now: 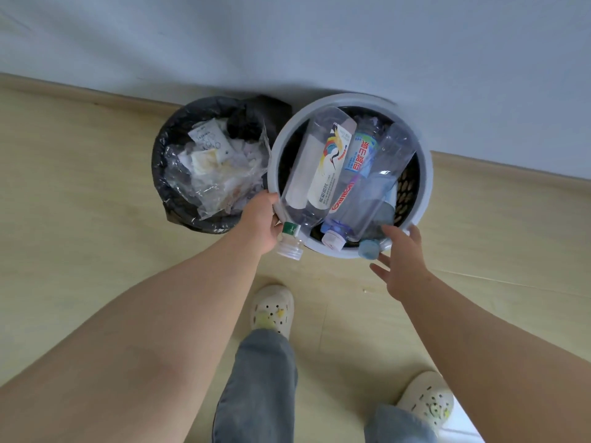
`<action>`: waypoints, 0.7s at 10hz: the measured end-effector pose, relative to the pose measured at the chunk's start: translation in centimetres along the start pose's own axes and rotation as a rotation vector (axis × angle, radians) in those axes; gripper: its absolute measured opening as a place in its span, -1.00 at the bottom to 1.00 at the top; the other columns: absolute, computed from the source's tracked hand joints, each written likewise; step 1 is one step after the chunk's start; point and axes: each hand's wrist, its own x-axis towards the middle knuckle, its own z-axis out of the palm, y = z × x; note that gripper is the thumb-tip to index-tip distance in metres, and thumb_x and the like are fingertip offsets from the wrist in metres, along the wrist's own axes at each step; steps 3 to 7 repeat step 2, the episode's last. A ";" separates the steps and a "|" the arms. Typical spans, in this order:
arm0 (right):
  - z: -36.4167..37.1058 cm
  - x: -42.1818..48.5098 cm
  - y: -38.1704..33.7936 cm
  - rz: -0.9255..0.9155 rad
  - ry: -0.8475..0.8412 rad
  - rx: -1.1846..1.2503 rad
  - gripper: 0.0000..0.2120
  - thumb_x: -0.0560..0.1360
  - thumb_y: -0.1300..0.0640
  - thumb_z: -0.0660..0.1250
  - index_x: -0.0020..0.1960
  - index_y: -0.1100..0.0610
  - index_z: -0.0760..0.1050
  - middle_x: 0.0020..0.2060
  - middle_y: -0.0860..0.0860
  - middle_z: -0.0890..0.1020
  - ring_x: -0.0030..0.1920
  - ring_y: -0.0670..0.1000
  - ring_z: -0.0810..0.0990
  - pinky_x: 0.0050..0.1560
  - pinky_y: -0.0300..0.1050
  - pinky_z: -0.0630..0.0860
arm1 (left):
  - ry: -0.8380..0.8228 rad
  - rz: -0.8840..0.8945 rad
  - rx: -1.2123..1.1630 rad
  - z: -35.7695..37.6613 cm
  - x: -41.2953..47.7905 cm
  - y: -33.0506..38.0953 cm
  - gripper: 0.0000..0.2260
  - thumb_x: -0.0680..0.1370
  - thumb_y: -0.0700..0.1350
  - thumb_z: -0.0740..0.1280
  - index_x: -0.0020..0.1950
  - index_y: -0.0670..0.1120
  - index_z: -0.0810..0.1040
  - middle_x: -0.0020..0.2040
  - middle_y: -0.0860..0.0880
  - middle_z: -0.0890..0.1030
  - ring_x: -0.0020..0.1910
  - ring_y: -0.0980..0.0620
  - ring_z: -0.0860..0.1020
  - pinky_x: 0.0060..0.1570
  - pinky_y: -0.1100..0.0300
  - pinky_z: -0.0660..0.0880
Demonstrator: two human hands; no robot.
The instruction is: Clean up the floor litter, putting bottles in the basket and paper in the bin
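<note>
Finding: the grey basket (427, 174) stands against the wall (319, 43) on the right, touching the black-lined bin (160, 174) on its left. The bin holds crumpled paper (204, 158) under clear wrapping. The basket is heaped with at least 4 plastic bottles. The white-labelled bottle (319, 167) lies tilted across the load, its neck and white cap (289, 247) hanging out over the near rim. A blue-capped bottle (369, 249) also rests on the near rim. The left hand (260, 219) is against the near-left rim beside that overhanging neck; its fingers are hidden, so I cannot tell whether it grasps the rim, the bottle, or nothing. The right hand (403, 263) is released, fingers spread, one fingertip at the near-right rim. Sorting is judged close to complete. Risks:

1. Any jolt or lift of the basket could tip the overhanging bottle onto the wooden floor (96, 219), as little of it is contained.
2. The blue-capped bottle could roll off the rim for the same cause.
3. Pressing bottles down may spring the smooth, empty ones back out.
4. Pushing the basket left could shove the bin and loosen its liner.
</note>
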 end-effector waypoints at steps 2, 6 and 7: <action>0.3 -1.9 -0.2 -0.018 -0.002 -0.031 -0.40 0.53 0.09 0.26 0.49 -0.13 0.12 0.28 -0.05 0.38 0.24 0.10 0.44 0.06 0.01 0.42 | -0.006 0.016 0.167 -0.6 -2.1 0.1 -0.91 0.59 -0.16 0.21 -0.08 -0.03 0.47 0.01 0.00 0.50 0.14 -0.05 0.44 0.20 0.09 0.36; 0.3 -1.9 -0.2 -0.018 -0.002 -0.031 -0.40 0.53 0.09 0.26 0.49 -0.13 0.12 0.28 -0.05 0.38 0.24 0.10 0.44 0.06 0.01 0.42 | -0.006 0.016 0.167 -0.6 -2.1 0.1 -0.91 0.59 -0.16 0.21 -0.08 -0.03 0.47 0.01 0.00 0.50 0.14 -0.05 0.44 0.20 0.09 0.36; 0.3 -1.9 -0.2 -0.018 -0.002 -0.031 -0.40 0.53 0.09 0.26 0.49 -0.13 0.12 0.28 -0.05 0.38 0.24 0.10 0.44 0.06 0.01 0.42 | -0.006 0.016 0.167 -0.6 -2.1 0.1 -0.91 0.59 -0.16 0.21 -0.08 -0.03 0.47 0.01 0.00 0.50 0.14 -0.05 0.44 0.20 0.09 0.36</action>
